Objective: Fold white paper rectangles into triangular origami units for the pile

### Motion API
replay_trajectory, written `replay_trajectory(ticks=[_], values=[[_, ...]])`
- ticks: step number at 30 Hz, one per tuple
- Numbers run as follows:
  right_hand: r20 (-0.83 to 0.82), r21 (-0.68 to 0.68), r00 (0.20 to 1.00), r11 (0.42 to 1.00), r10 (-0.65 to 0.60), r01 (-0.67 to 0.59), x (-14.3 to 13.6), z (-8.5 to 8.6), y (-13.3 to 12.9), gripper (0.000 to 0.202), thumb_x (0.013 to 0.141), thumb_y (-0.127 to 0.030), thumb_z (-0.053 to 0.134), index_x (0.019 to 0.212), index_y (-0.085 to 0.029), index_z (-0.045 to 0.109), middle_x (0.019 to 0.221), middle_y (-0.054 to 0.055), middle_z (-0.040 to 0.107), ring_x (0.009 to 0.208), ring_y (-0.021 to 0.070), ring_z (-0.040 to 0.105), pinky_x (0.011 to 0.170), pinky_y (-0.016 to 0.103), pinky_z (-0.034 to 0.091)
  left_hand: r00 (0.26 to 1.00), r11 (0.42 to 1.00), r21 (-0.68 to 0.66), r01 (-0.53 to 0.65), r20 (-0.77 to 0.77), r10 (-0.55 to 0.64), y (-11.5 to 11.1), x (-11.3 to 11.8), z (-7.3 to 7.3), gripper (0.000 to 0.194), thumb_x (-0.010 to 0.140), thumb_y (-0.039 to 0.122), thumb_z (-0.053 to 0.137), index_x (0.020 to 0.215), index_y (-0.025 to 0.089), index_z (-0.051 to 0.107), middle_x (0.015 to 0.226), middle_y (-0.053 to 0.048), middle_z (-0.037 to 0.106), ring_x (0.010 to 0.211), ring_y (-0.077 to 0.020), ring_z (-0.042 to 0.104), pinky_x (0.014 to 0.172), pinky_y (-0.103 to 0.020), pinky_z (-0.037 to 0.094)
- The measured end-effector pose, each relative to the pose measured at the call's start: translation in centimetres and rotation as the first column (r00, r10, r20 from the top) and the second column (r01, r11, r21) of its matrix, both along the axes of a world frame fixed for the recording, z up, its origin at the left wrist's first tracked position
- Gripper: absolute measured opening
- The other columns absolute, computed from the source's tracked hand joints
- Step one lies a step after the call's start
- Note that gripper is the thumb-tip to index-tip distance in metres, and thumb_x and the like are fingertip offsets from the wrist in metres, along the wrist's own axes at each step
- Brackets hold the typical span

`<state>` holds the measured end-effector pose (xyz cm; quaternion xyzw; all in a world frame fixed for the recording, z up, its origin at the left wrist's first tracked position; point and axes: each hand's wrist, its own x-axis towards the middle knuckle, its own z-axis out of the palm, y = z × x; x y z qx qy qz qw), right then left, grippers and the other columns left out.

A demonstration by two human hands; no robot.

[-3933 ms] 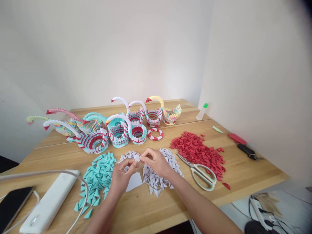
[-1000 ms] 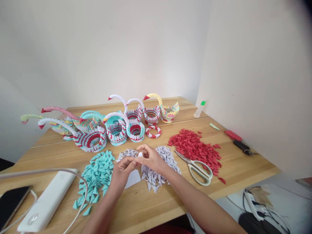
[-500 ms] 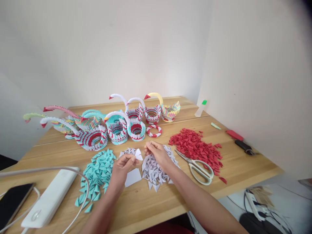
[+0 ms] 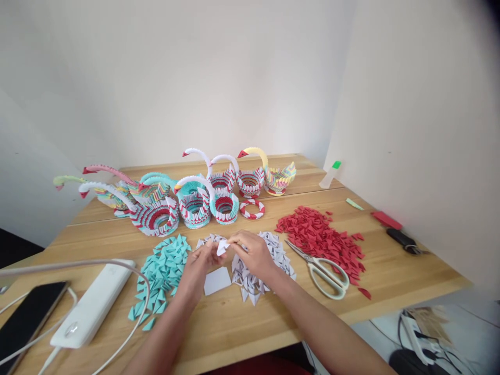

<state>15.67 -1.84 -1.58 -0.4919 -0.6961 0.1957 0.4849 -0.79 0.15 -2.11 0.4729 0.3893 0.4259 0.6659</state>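
Observation:
Between my two hands, above the table, is a small piece of folded white paper (image 4: 222,247). My left hand (image 4: 200,265) pinches it from the left. The fingertips of my right hand (image 4: 252,252) close on its right side. Below them lies a stack of white paper slips (image 4: 217,281). Under and beside my right hand spreads a pile of folded white paper triangles (image 4: 279,255); a smaller white pile (image 4: 209,239) is partly hidden behind my left hand. Turquoise paper triangles (image 4: 162,268) are heaped to the left of my left hand.
Several paper swans (image 4: 156,216) and a red-and-white paper ring (image 4: 252,209) stand behind the piles. To the right are red triangles (image 4: 320,237), scissors (image 4: 324,273), a glue bottle (image 4: 330,176) and a black cutter (image 4: 402,239). A power bank (image 4: 91,307), cable and phone (image 4: 33,317) lie left.
My right hand has come left and down to meet the white paper in my left hand; before, the hands were apart. The whole view has shifted slightly.

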Motion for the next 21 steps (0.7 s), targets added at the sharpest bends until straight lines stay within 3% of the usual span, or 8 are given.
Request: replay_trajectory(ticks=[4,9,12,16,21], values=[[0.022,0.005,0.998,0.998,0.062,-0.062,-0.26,-0.07,-0.14,0.017,0.089,-0.019,0.051,0.092,-0.023,0.067,0.092,0.006,0.068,0.089,0.0199,0.060,0.082,0.034,0.044,0.998,1.000,0.031,-0.001,-0.059,0.003,0.01,-0.13,0.12,0.033,0.074,0.045,0.068,0.074,0.012,0.069,0.068,-0.005,0.066,0.059,-0.0145,0.056,0.062,-0.026,0.045],[-0.235,-0.203,0.970,0.972,0.064,-0.114,-0.22,0.41,-0.33,0.027,0.093,-0.027,0.045,0.113,-0.022,0.061,0.093,0.003,0.068,0.084,0.0167,0.064,0.077,0.028,0.047,0.992,0.997,0.068,-0.037,-0.115,0.044,0.02,-0.19,0.20,0.025,0.073,0.039,0.069,0.067,0.015,0.067,0.064,-0.002,0.066,0.056,-0.0120,0.054,0.061,-0.022,0.043],[-0.249,-0.247,0.966,0.961,0.065,-0.128,-0.03,0.38,-0.20,0.024,0.092,-0.032,0.048,0.101,-0.020,0.066,0.085,0.002,0.068,0.077,0.0157,0.063,0.071,0.025,0.045,0.991,0.996,0.082,-0.025,-0.125,0.035,0.00,-0.18,0.22,0.024,0.073,0.038,0.069,0.067,0.015,0.067,0.064,-0.002,0.066,0.057,-0.0121,0.054,0.061,-0.022,0.043],[-0.164,-0.254,0.986,0.965,0.027,-0.069,-0.03,-0.02,0.02,0.015,0.085,-0.029,0.057,0.082,-0.019,0.068,0.072,-0.001,0.064,0.067,0.0133,0.057,0.063,0.023,0.040,0.989,0.995,0.095,0.002,-0.148,0.013,-0.11,-0.17,0.35,0.025,0.073,0.039,0.069,0.067,0.015,0.067,0.064,-0.003,0.066,0.057,-0.0133,0.055,0.061,-0.023,0.043],[-0.120,-0.244,0.992,0.968,0.037,-0.065,-0.11,0.14,-0.06,0.018,0.087,-0.027,0.053,0.076,-0.018,0.063,0.065,-0.003,0.057,0.061,0.0112,0.049,0.060,0.021,0.036,0.988,0.997,0.068,0.034,-0.155,-0.023,-0.13,-0.16,0.43,0.027,0.071,0.041,0.071,0.064,0.015,0.066,0.062,-0.002,0.066,0.056,-0.0128,0.054,0.059,-0.022,0.043]])
